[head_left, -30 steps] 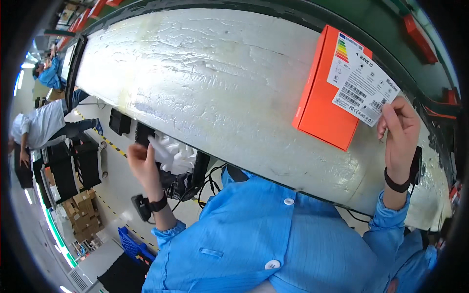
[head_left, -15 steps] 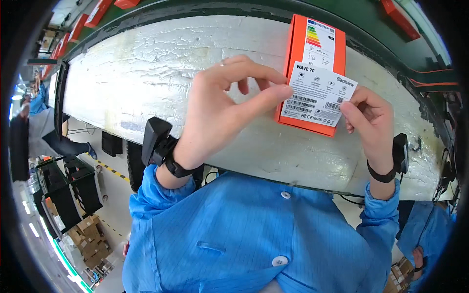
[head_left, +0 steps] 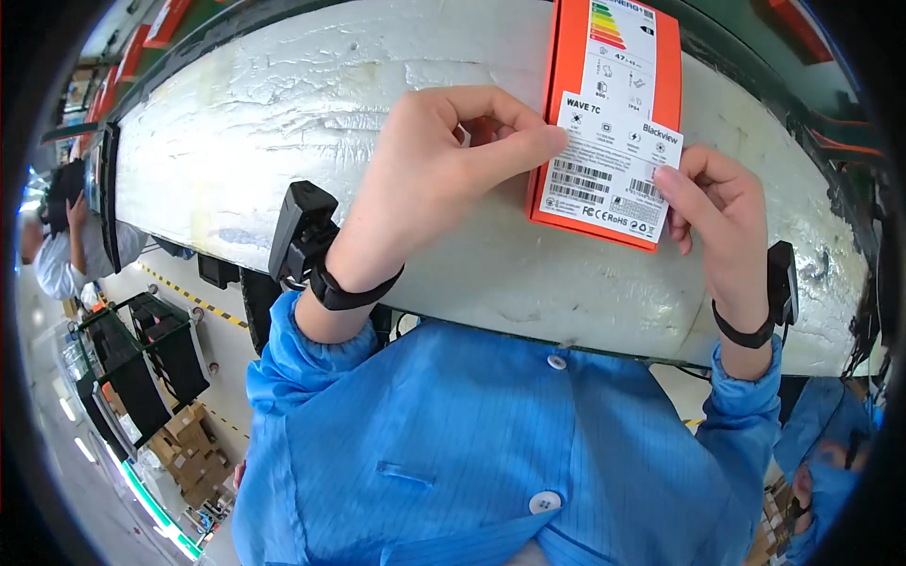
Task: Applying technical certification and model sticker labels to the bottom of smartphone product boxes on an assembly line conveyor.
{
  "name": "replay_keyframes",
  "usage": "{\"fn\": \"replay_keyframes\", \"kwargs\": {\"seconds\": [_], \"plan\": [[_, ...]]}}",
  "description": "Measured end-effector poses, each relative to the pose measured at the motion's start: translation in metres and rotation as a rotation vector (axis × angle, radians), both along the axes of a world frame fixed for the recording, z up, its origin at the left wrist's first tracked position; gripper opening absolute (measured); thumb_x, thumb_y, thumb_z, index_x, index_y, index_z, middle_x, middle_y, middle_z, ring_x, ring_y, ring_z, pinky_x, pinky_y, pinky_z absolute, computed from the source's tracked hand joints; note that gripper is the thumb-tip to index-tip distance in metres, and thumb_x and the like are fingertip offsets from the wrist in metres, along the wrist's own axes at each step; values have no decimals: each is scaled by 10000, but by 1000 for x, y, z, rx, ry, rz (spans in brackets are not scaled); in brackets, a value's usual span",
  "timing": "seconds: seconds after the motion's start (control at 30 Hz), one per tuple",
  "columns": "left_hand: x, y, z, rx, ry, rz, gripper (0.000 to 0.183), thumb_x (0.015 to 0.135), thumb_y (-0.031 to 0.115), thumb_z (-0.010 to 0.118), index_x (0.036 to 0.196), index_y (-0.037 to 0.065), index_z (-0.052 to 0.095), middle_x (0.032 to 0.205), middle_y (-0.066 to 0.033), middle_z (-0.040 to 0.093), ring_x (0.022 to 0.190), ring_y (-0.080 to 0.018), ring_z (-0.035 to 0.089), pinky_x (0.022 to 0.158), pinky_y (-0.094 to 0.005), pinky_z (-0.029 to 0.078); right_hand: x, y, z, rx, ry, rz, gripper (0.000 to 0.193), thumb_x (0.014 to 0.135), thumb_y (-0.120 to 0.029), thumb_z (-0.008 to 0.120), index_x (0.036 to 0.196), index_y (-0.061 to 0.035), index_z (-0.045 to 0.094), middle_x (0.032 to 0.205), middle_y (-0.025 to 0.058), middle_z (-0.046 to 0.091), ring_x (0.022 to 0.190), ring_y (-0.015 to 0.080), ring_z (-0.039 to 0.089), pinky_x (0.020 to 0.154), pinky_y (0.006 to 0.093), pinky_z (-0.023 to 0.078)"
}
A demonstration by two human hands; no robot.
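An orange-red box point(head_left: 668, 80) lies on the pale worktop with a colourful energy sticker point(head_left: 623, 66) on its upper face. Over the box's near part is a white printed label point(head_left: 613, 156) with barcodes, roughly in line with the box sides. My left hand point(head_left: 439, 179) is closed in a pinch, thumb and forefinger at the label's left edge. On the other side, my right hand point(head_left: 719, 212) has its thumb on the label's right edge and its fingers curled beside the box. Whether the label is stuck down flat cannot be made out.
The pale, scuffed worktop point(head_left: 274, 132) has a dark raised rim. Beyond it, more orange-red boxes point(head_left: 170, 21) lie on a green surface. Black carts point(head_left: 170, 349) and cardboard boxes point(head_left: 189, 457) stand at left. One person point(head_left: 71, 245) is at far left, another point(head_left: 826, 462) at lower right.
The label has turned from a tilt, its left edge now lying nearer the box's left side. Both hands stay at its edges. The box sits higher in the picture.
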State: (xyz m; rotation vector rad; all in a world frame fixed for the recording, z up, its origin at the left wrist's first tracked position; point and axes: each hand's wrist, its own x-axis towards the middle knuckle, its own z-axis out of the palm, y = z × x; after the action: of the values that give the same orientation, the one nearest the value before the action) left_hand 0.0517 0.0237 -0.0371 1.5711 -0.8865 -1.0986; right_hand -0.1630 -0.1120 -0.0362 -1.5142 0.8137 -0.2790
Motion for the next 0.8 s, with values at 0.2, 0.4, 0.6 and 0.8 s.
{"fn": "replay_keyframes", "kwargs": {"seconds": [0.2, 0.4, 0.6, 0.8], "plan": [[0, 0, -4, 9, -84, -16, 178, 882, 183, 705, 877, 5, 705, 818, -66, 696, 754, -89, 620, 717, -209, 459, 0, 2, -3, -18, -17, -1, 220, 901, -238, 682, 801, -53, 620, 679, -21, 592, 544, 9, 477, 462, 168, 358], [0, 1, -5, -22, -68, -19, 179, 879, 191, 714, 874, 12, 707, 796, -55, 690, 726, -73, 607, 677, -194, 448, 0, 2, -5, -31, -41, -11, 218, 905, -228, 682, 801, -48, 616, 692, -14, 604, 547, 9, 481, 458, 167, 360], [0, 0, -4, 16, -110, -3, 160, 866, 171, 731, 856, 14, 702, 779, -36, 681, 709, -50, 589, 662, -177, 435, -1, 2, -7, -76, -56, -12, 210, 899, -216, 690, 802, -46, 613, 692, -13, 606, 542, 11, 481, 463, 164, 357], [0, 1, -10, -22, -129, -9, 152, 866, 166, 732, 861, 17, 705, 768, -26, 677, 692, -43, 568, 645, -171, 416, -1, 3, -8, -75, -72, 5, 202, 909, -204, 680, 804, -47, 608, 695, -15, 600, 548, 7, 474, 468, 162, 346]]}}
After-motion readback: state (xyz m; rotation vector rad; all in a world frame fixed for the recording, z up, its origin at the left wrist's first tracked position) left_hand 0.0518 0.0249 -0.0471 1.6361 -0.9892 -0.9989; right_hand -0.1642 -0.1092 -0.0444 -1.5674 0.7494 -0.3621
